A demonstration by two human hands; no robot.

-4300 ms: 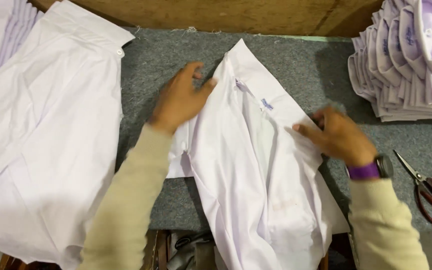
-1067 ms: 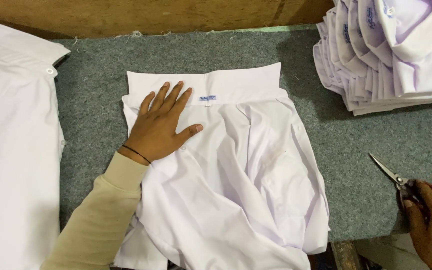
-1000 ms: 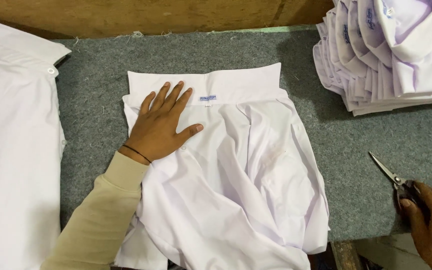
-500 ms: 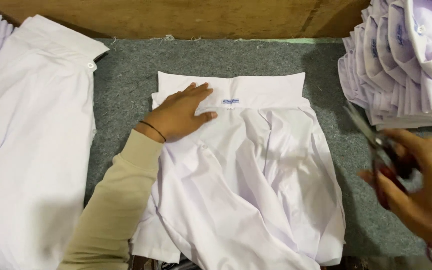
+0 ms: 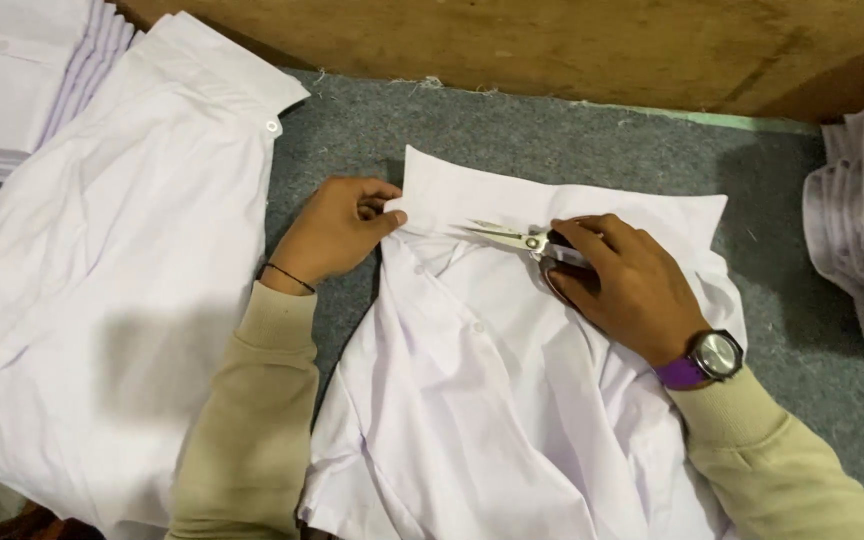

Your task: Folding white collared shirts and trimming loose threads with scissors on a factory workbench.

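- Left hand [image 5: 332, 232] pinched the collar end of the white shirt [image 5: 492, 400], spread on the grey surface [image 5: 352, 130].
- Right hand [image 5: 622, 285] gripped scissors [image 5: 512, 237], blades lying at the collar.

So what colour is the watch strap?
Purple, on the watch strap, seen clearly in the head view.

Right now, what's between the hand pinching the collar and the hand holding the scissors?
In the head view, the shirt's white collar spans between the left hand and right hand, with the scissors blades pointing across it.
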